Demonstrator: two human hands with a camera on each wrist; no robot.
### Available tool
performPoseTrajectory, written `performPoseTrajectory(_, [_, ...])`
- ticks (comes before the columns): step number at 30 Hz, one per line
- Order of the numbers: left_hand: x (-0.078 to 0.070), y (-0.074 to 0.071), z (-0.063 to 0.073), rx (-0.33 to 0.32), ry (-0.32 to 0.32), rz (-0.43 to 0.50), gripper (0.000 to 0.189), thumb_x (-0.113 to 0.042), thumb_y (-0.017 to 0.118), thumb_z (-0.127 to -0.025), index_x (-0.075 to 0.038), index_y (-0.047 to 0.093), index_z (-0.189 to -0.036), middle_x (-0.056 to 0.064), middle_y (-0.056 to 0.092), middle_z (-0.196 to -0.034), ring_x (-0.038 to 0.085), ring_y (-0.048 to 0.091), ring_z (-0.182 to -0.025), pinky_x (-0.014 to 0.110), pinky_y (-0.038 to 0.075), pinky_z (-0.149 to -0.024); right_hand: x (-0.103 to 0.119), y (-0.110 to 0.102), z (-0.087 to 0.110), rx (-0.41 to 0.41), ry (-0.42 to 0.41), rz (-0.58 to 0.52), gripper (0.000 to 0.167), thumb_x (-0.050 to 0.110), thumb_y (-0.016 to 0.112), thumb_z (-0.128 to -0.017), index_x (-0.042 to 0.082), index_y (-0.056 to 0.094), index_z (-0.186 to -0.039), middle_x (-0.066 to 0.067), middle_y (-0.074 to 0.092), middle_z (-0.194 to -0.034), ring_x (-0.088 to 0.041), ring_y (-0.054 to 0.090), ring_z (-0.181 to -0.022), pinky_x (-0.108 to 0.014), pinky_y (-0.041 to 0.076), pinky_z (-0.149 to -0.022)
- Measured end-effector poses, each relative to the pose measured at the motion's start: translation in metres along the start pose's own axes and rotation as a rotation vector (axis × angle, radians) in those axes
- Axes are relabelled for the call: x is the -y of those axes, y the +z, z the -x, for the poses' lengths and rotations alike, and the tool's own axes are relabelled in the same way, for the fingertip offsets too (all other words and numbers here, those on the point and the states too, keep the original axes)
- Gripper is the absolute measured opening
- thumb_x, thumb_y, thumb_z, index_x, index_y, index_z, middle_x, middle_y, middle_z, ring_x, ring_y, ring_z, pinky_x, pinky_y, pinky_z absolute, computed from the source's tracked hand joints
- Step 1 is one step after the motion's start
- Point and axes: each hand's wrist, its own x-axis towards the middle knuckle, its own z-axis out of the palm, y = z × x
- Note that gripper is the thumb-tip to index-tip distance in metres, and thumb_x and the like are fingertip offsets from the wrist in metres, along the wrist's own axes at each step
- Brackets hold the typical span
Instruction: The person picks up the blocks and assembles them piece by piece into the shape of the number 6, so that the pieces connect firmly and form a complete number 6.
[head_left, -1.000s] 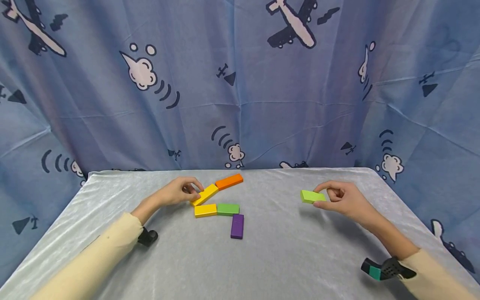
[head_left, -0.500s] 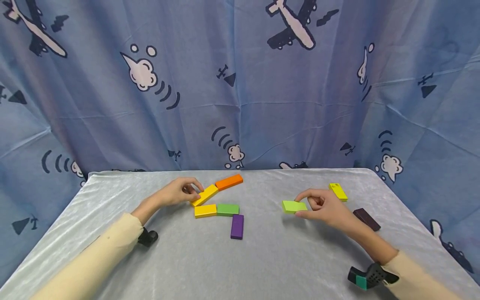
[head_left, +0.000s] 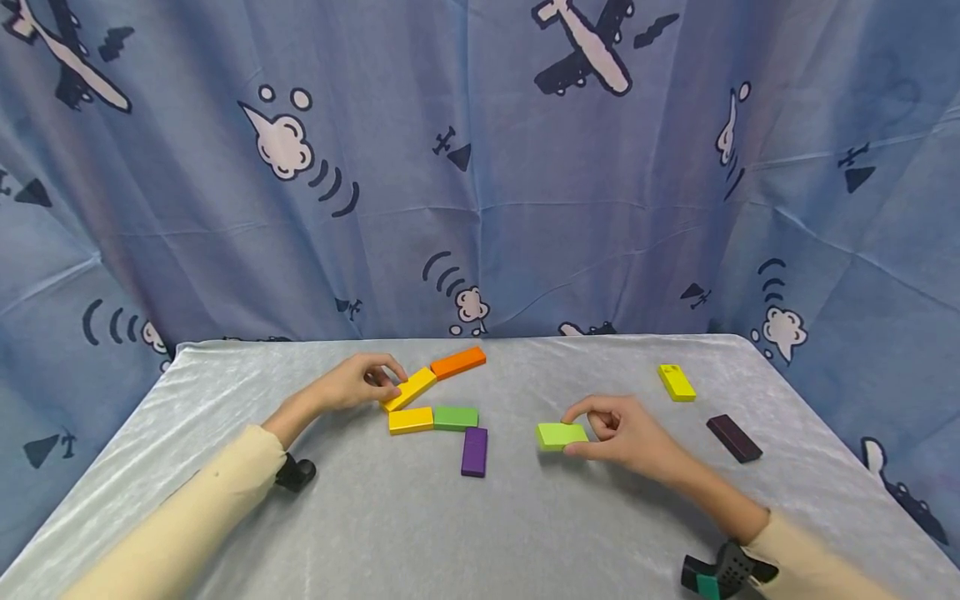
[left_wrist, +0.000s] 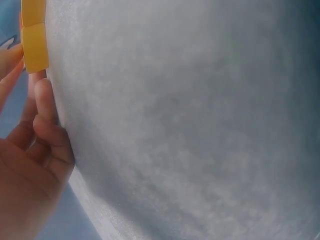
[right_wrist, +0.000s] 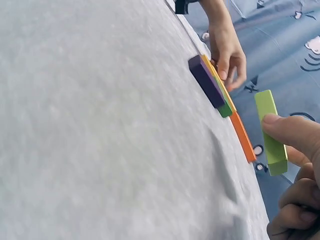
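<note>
My left hand [head_left: 347,387] pinches the left end of a yellow block [head_left: 420,383] that lies slanted on the table; its far end meets an orange block [head_left: 459,362]. Just in front, a second yellow block [head_left: 410,421] sits end to end with a green block [head_left: 456,419]. A purple block [head_left: 474,452] points toward me from the green one's right end. Between thumb and fingers my right hand [head_left: 626,435] holds a lime green block [head_left: 557,437], raised off the cloth, right of the purple block. The right wrist view shows the thumb across this lime block [right_wrist: 272,145].
At the right of the table lie a bright yellow block [head_left: 677,382] and a dark brown block [head_left: 734,438]. A pale cloth [head_left: 525,533] covers the table. Behind its back edge hangs a blue curtain [head_left: 405,167] printed with planes.
My right hand has carried the lime green block left and toward me, nearer the purple block. The bright yellow and dark brown blocks have come into sight. My left hand has stayed still.
</note>
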Motion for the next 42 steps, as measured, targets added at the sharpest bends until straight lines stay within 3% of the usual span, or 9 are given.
performPoseTrajectory(6, [0.000,0.000,0.000,-0.001,0.011,0.008,0.018,-0.004,0.071,-0.095,-0.001,0.070,-0.113,0.007,0.071,-0.095,0.022,0.064,-0.088,0.036,0.052,-0.077,0.003,0.012,-0.004,0.010,-0.022,-0.011,0.028,0.006,0.087,-0.081,0.009,0.073,-0.105,-0.006,0.026,-0.061,-0.007,0.026,-0.054,-0.028,0.029,-0.047])
performPoseTrajectory(15, [0.001,0.000,0.000,-0.002,0.006,0.004,0.018,-0.004,0.071,-0.095,-0.002,0.070,-0.113,0.006,0.071,-0.095,0.022,0.064,-0.087,0.036,0.052,-0.076,0.013,0.035,-0.011,0.040,-0.004,-0.005,0.029,0.016,0.089,-0.080,0.013,0.074,-0.104,0.003,0.028,-0.062,-0.005,0.028,-0.055,-0.024,0.030,-0.051])
performPoseTrajectory(23, [-0.001,0.001,-0.001,-0.012,0.013,-0.012,0.018,-0.005,0.072,-0.095,-0.002,0.070,-0.112,0.005,0.070,-0.092,0.021,0.063,-0.084,0.035,0.051,-0.075,0.019,0.053,-0.016,0.085,-0.018,-0.051,0.029,0.016,0.089,-0.080,0.011,0.074,-0.104,-0.007,0.027,-0.061,-0.006,0.029,-0.057,-0.024,0.031,-0.053])
performPoseTrajectory(29, [0.000,0.001,0.000,-0.017,0.015,-0.017,0.018,-0.004,0.072,-0.094,-0.002,0.070,-0.112,0.005,0.070,-0.091,0.021,0.064,-0.084,0.036,0.052,-0.076,0.023,0.064,-0.020,0.118,-0.013,-0.073,0.028,0.017,0.089,-0.080,0.012,0.075,-0.104,-0.007,0.026,-0.061,-0.007,0.028,-0.057,-0.024,0.029,-0.054])
performPoseTrajectory(42, [0.000,0.001,0.000,-0.018,0.017,-0.023,0.017,-0.004,0.072,-0.094,-0.002,0.070,-0.111,0.004,0.070,-0.090,0.021,0.063,-0.083,0.037,0.052,-0.076,0.031,0.090,-0.026,0.170,-0.014,-0.084,0.028,0.017,0.090,-0.078,0.011,0.076,-0.102,0.007,0.027,-0.063,-0.006,0.028,-0.057,-0.023,0.026,-0.054])
